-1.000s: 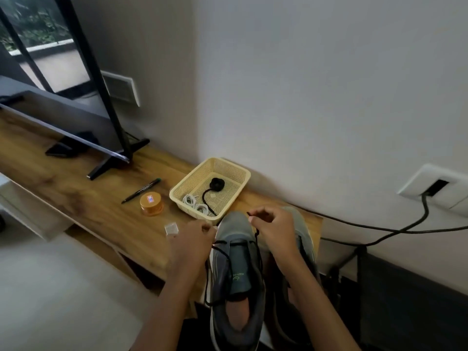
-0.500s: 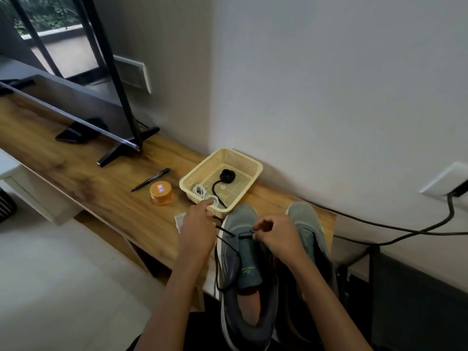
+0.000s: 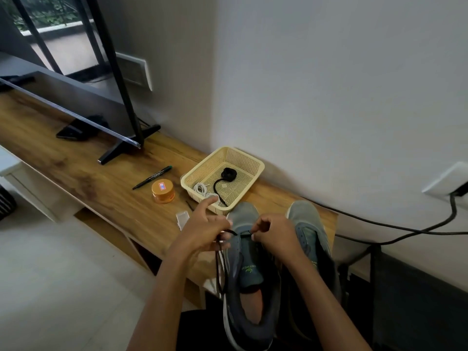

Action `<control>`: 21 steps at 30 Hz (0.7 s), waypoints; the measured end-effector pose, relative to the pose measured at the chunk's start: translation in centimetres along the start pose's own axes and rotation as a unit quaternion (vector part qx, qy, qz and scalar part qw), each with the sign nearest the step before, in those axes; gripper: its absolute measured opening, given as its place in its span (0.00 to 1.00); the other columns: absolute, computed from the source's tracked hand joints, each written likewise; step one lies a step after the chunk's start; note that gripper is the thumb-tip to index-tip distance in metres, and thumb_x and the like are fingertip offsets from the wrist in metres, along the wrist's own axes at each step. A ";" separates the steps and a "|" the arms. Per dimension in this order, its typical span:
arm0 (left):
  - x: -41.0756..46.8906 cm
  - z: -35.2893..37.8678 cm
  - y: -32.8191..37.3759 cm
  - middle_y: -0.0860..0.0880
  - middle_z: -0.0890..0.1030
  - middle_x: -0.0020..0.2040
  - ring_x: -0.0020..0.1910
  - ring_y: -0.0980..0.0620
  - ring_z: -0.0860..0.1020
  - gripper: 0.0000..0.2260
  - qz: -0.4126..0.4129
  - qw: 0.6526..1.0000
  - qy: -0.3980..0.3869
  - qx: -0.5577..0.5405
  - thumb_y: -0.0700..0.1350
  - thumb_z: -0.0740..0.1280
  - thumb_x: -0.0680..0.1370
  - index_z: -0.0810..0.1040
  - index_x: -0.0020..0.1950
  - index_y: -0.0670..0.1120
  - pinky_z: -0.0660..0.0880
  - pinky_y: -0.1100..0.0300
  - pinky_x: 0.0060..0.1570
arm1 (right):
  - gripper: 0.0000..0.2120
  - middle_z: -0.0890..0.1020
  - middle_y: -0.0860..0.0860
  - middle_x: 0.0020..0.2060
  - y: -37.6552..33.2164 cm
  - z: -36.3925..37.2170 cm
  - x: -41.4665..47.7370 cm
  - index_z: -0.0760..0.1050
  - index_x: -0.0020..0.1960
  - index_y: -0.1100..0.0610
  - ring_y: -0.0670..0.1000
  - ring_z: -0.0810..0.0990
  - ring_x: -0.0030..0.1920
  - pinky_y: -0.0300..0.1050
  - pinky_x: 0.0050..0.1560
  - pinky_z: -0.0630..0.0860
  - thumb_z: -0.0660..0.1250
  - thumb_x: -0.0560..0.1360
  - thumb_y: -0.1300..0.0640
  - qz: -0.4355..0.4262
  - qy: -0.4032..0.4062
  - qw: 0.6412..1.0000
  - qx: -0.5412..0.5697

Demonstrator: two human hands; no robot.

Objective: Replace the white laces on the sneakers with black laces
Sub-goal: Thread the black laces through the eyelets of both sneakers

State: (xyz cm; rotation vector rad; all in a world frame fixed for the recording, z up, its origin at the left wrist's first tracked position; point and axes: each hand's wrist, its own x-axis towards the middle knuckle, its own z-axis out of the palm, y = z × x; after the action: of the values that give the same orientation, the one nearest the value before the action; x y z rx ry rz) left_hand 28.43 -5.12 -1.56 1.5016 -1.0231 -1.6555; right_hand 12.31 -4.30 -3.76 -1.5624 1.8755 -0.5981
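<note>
Two grey sneakers stand side by side at the wooden shelf's right end, the left sneaker [image 3: 247,269] nearer me and the right sneaker [image 3: 307,229] partly behind my right arm. A black lace [image 3: 219,264] runs across the left sneaker's front eyelets and hangs in a loop down its left side. My left hand [image 3: 205,230] pinches one end of this lace, index finger stretched out. My right hand [image 3: 274,234] pinches the other end over the tongue. A cream basket [image 3: 249,164] beyond the toes holds a coiled black lace [image 3: 226,178] and white laces [image 3: 201,190].
On the wooden shelf [image 3: 76,171] lie a black pen [image 3: 152,177], an orange round tin [image 3: 163,191] and a small clear packet [image 3: 182,219]. A TV [image 3: 76,97] on black feet stands at the left. A black cable [image 3: 395,229] runs from a wall socket on the right.
My left hand has come back from the basket's edge to the left sneaker's front. My right hand stays pinched on the lace over the tongue. The view has shifted slightly.
</note>
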 end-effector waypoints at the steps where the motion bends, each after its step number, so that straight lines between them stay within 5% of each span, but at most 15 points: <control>1: 0.2 -0.4 -0.2 0.46 0.78 0.49 0.35 0.55 0.77 0.25 0.022 0.996 0.043 0.079 0.35 0.66 0.76 0.67 0.71 0.51 0.79 0.58 0.38 | 0.12 0.77 0.43 0.34 0.1 0.0 0.0 0.76 0.35 0.51 0.45 0.77 0.39 0.45 0.47 0.77 0.71 0.69 0.66 -0.003 -0.003 1.000 -0.001; 5: 0.5 -0.5 -1.1 0.48 0.67 0.68 0.65 0.47 0.68 0.13 0.053 0.888 0.170 0.424 0.49 0.67 0.76 0.76 0.60 0.57 0.65 0.48 0.64 | 0.16 0.77 0.43 0.32 0.1 0.4 -0.2 0.71 0.31 0.49 0.46 0.78 0.39 0.51 0.53 0.77 0.73 0.67 0.66 -0.005 0.017 1.000 -0.025; 7: 0.0 0.4 -0.9 0.51 0.69 0.68 0.68 0.47 0.64 0.07 0.057 0.861 0.162 0.479 0.55 0.66 0.76 0.80 0.51 0.58 0.58 0.46 0.66 | 0.17 0.77 0.44 0.31 0.2 0.8 -0.2 0.70 0.30 0.49 0.46 0.78 0.39 0.54 0.54 0.75 0.72 0.67 0.66 -0.012 0.022 0.999 -0.034; 10: -0.3 2.2 -1.2 0.54 0.68 0.69 0.72 0.47 0.58 0.12 0.046 0.833 0.109 0.540 0.60 0.64 0.76 0.83 0.49 0.56 0.49 0.41 0.70 | 0.17 0.77 0.45 0.31 0.4 1.2 -0.1 0.68 0.29 0.50 0.48 0.78 0.39 0.56 0.55 0.74 0.71 0.66 0.66 -0.033 0.013 0.998 -0.054; 16: -0.2 2.9 -1.8 0.55 0.63 0.73 0.76 0.45 0.52 0.15 0.034 0.809 0.077 0.582 0.62 0.66 0.73 0.82 0.53 0.56 0.44 0.37 0.70 | 0.17 0.79 0.48 0.35 1.3 1.7 0.0 0.65 0.29 0.49 0.49 0.75 0.42 0.50 0.56 0.71 0.68 0.66 0.66 -0.048 0.012 0.996 -0.080; 21: -0.1 2.9 -1.7 0.53 0.58 0.77 0.76 0.44 0.47 0.12 0.035 0.844 0.051 0.533 0.54 0.65 0.77 0.81 0.57 0.54 0.44 0.42 0.71 | 0.17 0.79 0.50 0.38 1.2 2.1 0.0 0.64 0.30 0.49 0.50 0.72 0.47 0.46 0.55 0.65 0.64 0.69 0.66 -0.062 0.003 0.994 -0.089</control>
State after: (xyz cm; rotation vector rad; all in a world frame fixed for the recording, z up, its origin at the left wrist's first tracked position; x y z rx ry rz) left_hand 25.64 -3.86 -2.94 2.1215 -2.0873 -0.8876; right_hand 12.95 -4.00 -6.04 -1.8028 1.8893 -0.5006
